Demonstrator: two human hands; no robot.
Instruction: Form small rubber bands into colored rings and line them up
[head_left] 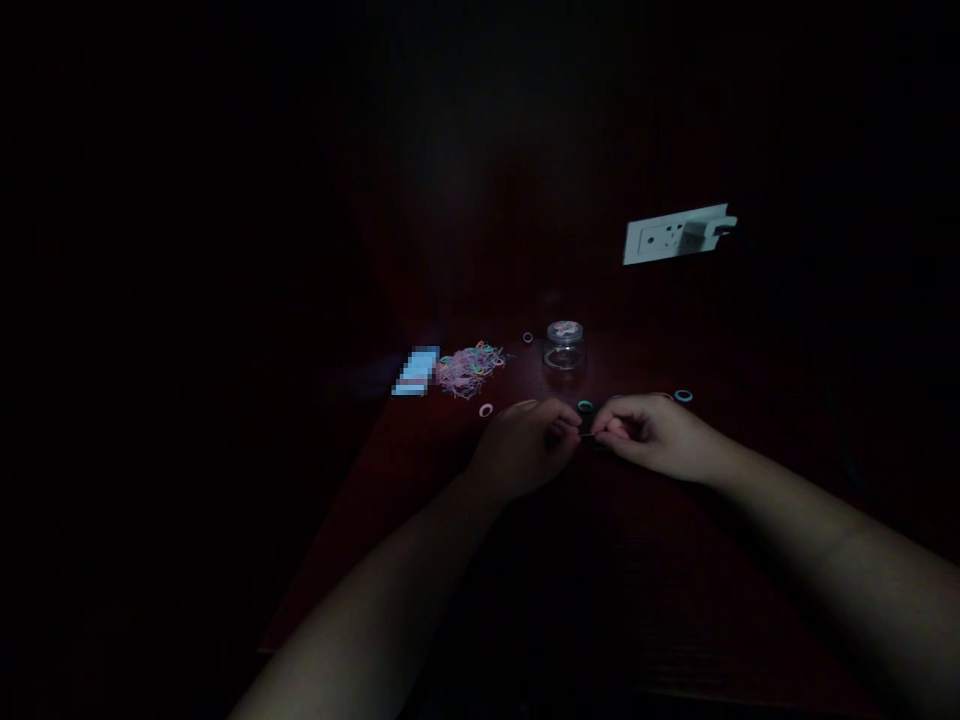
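Note:
My left hand (529,443) and my right hand (660,435) are close together over the dark red table (375,480), each with its fingers pinched. A thin, light-coloured strand (587,435) spans the small gap between the fingertips, and both hands grip it; its exact nature is too small to tell. Just behind the fingertips lies a green ring (585,406). A pink ring (486,410) rests left of my left hand, and a blue ring (683,396) lies behind my right hand.
A lidded clear jar (564,350) stands behind the hands. Left of it are a small purple ring (528,338), a tangled pile of colourful bands (471,369) and a glowing, pixelated rectangle (416,371). A white socket panel (675,235) with a plug is at the back right.

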